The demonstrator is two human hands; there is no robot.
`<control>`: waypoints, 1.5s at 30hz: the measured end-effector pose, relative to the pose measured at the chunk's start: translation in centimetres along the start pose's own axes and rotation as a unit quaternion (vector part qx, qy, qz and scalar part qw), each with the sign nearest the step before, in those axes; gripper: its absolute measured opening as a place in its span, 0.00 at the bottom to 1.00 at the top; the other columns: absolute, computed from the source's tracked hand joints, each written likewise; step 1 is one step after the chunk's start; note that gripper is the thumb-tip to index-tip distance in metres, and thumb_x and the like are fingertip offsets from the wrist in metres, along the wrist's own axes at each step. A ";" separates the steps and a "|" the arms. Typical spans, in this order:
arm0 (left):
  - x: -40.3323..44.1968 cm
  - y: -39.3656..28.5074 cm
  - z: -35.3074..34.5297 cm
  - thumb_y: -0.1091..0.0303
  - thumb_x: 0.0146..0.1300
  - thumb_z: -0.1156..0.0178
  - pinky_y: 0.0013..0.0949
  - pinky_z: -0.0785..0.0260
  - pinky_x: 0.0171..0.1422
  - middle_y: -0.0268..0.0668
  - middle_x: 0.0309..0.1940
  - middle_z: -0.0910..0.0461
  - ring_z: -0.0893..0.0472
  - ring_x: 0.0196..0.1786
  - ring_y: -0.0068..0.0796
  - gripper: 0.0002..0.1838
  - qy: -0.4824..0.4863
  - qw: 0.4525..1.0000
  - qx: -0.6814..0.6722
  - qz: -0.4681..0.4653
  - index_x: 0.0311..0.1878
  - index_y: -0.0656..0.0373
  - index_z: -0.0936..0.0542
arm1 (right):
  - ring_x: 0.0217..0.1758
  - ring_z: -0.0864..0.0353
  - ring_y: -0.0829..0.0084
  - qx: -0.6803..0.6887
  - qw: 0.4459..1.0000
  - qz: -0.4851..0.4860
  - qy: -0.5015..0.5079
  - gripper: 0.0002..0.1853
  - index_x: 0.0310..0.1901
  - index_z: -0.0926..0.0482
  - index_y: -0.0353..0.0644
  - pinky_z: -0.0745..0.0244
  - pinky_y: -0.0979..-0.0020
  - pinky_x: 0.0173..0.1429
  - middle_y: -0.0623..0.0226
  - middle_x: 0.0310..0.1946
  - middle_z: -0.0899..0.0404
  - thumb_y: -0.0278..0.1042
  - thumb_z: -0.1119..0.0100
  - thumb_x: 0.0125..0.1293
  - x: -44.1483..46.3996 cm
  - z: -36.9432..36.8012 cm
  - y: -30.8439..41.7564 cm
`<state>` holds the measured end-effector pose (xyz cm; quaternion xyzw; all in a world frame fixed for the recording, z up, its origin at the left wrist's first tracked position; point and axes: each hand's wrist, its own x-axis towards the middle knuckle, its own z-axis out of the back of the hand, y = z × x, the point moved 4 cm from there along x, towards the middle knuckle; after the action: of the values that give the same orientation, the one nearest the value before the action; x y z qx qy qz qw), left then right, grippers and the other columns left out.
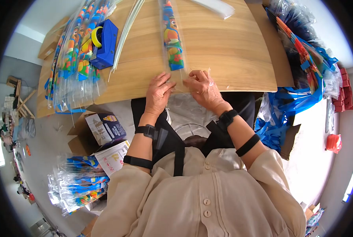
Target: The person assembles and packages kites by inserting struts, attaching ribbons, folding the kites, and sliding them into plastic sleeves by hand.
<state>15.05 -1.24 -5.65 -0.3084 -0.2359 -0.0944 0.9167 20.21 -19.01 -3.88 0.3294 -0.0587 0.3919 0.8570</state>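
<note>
In the head view, a printed roll [172, 37] in a clear sleeve [179, 76] lies at the top centre of the frame on the wooden table [228, 43], its lower end pointing toward the person. Just below it, the left hand [159, 91] and right hand [203, 87] face each other at the sleeve's lower end. The fingers of both are drawn into a pinch on the film, though its clearness hides how much each has caught. At upper left are a blue tape dispenser [105, 45], thin pale strips [125, 35] and a pile of sleeved rolls [71, 51].

The roll looks light, soft enough to dent or crease if squeezed; the sleeve looks thin, slippery and easily wrinkled. The loose film below the roll seems the best place for fingertips, with the roll's middle suited to a gentle, flat hold.
</note>
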 end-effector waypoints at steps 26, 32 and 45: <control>0.3 0.3 -1.0 0.80 0.45 0.40 0.45 0.36 0.56 0.40 0.42 0.25 0.28 0.48 0.46 0.07 -0.105 0.990 0.052 0.074 0.28 0.63 0.27 | 0.48 0.30 0.58 -0.050 0.985 -0.085 -0.140 0.10 0.27 0.23 0.38 0.35 0.58 0.52 0.65 0.42 0.26 0.35 0.34 0.52 0.8 -2.3 -1.2; 0.2 0.8 -0.9 0.82 0.44 0.42 0.47 0.35 0.53 0.41 0.43 0.25 0.28 0.48 0.48 0.09 -0.092 0.991 0.041 0.091 0.31 0.64 0.28 | 0.48 0.30 0.57 -0.059 0.984 -0.096 -0.140 0.10 0.27 0.24 0.39 0.35 0.57 0.52 0.64 0.41 0.26 0.35 0.34 0.53 0.8 -2.5 -1.4; -1.1 -3.3 -2.0 0.56 0.60 0.36 0.60 0.57 0.75 0.47 0.75 0.49 0.52 0.77 0.55 0.35 0.111 0.975 0.179 0.063 0.70 0.53 0.34 | 0.77 0.52 0.47 -0.181 0.980 -0.049 0.069 0.49 0.71 0.39 0.58 0.54 0.44 0.74 0.48 0.73 0.51 0.51 0.26 0.46 -1.7 -1.4 1.0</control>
<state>13.76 -5.09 -5.90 -0.1408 -0.1257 -0.0258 0.9817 18.06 -18.72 -5.09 0.1434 -0.0530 0.3538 0.9227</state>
